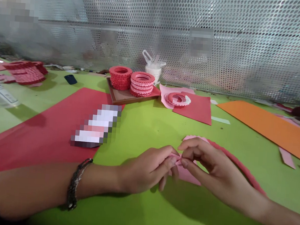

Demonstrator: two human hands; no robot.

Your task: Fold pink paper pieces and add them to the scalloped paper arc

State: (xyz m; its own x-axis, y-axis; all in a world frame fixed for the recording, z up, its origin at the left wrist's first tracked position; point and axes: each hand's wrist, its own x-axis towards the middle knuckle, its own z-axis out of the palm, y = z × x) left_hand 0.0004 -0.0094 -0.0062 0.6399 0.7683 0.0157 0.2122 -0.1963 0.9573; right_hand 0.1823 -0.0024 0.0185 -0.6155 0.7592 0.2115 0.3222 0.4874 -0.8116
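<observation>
On the green table (143, 126), front and centre, the left hand (145, 169) and right hand (208, 165) both pinch a pink paper strip (186, 173) between fingertips, knuckles hiding the fold. Behind: red sheet (47, 125), tray (122, 97) of stacked red rings (120, 77), orange sheet (268, 127).
</observation>
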